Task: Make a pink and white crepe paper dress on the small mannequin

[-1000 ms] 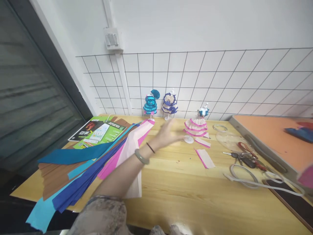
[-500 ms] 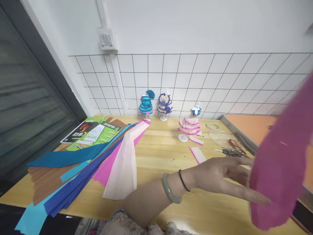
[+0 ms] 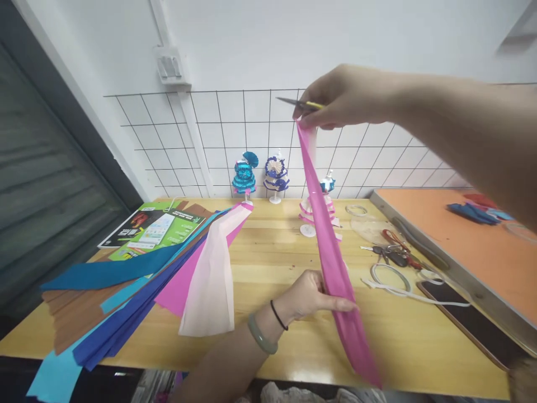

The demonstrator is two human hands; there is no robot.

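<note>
A long pink crepe paper strip [image 3: 325, 229] hangs slantwise over the table, folded lengthwise, its lower end blurred. My right hand [image 3: 335, 98] pinches its top end high up, and also holds a small pointed cutting tool with a yellow handle [image 3: 300, 103], likely scissors, blade toward the left. Lower down, my left hand [image 3: 312, 296] grips the strip between thumb and fingers. Behind the strip, a doll-sized pink and white ruffled dress on a stand [image 3: 308, 210] is partly hidden. Left of my left hand lies a cream paper strip [image 3: 212, 280].
Fanned teal, brown, blue and pink paper strips [image 3: 126, 324] cover the left side beside green booklets [image 3: 184, 229]. Two small dress figures [image 3: 244, 178] stand near the wall. Keys [image 3: 390, 254], white cord [image 3: 390, 280] and a phone [image 3: 470, 319] lie right, by an orange raised surface [image 3: 470, 252].
My right hand has come into view, raising the strip's top end with the cutting tool. The pink strip has swung left and stretched; my left hand has moved left and closed on it.
</note>
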